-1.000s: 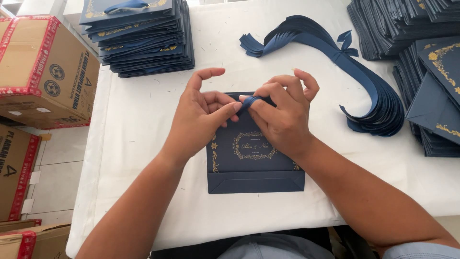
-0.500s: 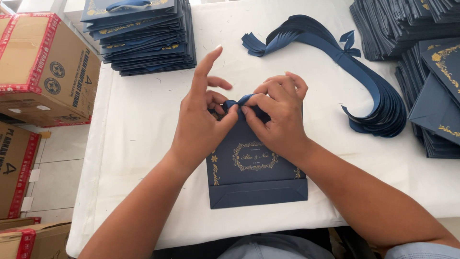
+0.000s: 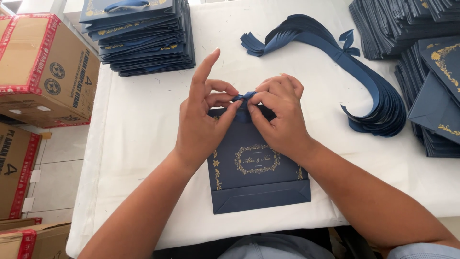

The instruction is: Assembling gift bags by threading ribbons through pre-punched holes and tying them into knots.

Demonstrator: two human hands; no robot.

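Head view, left to right: cardboard boxes [image 3: 45, 72] at the left edge, a stack of navy bags [image 3: 143, 38] upper left on the white table [image 3: 139, 124]. At centre, a flat navy bag [image 3: 256, 177] with a gold emblem, lying near the lower table edge; left hand [image 3: 203, 122] and right hand [image 3: 280, 117] meeting at its top edge, thumbs and fingertips of both pinched narrow on a small navy ribbon [image 3: 243, 98], left index finger raised. Further right, a curved bundle of ribbons [image 3: 364, 81] and more bag stacks [image 3: 421, 57] at the right edge.
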